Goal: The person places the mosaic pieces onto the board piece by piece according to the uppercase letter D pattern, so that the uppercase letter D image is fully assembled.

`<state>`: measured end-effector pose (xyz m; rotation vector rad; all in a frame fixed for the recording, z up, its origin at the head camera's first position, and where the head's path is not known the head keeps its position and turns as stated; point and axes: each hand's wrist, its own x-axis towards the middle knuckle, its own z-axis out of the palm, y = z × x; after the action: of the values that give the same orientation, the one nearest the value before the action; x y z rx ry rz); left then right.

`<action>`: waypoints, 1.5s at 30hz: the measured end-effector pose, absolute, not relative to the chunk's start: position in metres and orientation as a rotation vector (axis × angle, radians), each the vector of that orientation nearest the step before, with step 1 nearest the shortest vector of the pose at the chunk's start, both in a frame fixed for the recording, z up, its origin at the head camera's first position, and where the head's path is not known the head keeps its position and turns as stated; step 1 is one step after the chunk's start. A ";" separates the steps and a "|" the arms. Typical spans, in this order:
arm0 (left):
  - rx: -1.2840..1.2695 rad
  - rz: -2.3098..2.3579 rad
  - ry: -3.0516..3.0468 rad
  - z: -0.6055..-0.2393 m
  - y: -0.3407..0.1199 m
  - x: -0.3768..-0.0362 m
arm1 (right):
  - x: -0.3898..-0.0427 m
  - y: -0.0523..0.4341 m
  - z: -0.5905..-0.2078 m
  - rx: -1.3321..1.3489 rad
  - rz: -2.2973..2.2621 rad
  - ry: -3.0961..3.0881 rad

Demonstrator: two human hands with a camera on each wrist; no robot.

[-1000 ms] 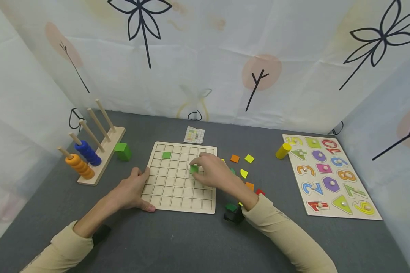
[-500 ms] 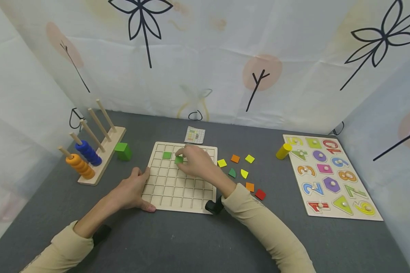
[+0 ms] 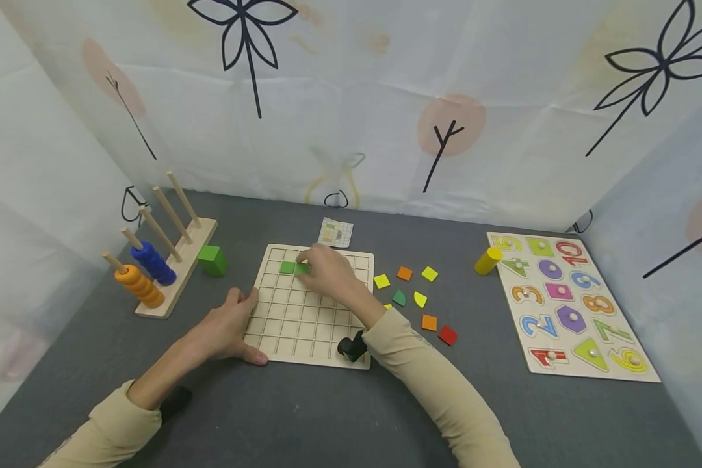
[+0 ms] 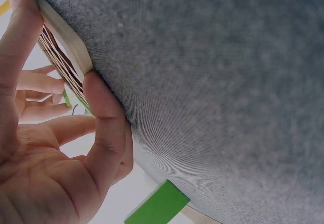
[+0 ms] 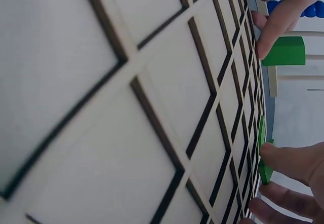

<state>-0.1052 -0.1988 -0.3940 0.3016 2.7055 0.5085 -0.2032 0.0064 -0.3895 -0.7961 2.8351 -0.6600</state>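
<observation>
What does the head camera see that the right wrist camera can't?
Only the head view shows the number puzzle, the loose tiles, the yellow cylinder and the small card. Only the right wrist view shows the grid's cells up close, filling most of the picture. Both show the grid board, the right hand at a green tile, the left hand, the green block and the blue rings.

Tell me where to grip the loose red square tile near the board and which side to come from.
Pinch the red square tile by two opposite edges, coming from above. It lies flat on the grey table, so only its thin edges give purchase, and the orange tile stands close at its far left.
</observation>
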 end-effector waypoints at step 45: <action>0.295 0.482 2.710 -0.394 -0.198 -0.107 | -0.206 0.004 -0.398 -0.856 -0.564 2.883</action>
<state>-0.1066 -0.1979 -0.3939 0.2949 2.7105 0.4815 -0.2056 0.0037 -0.3976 -0.8564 2.8834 -0.5637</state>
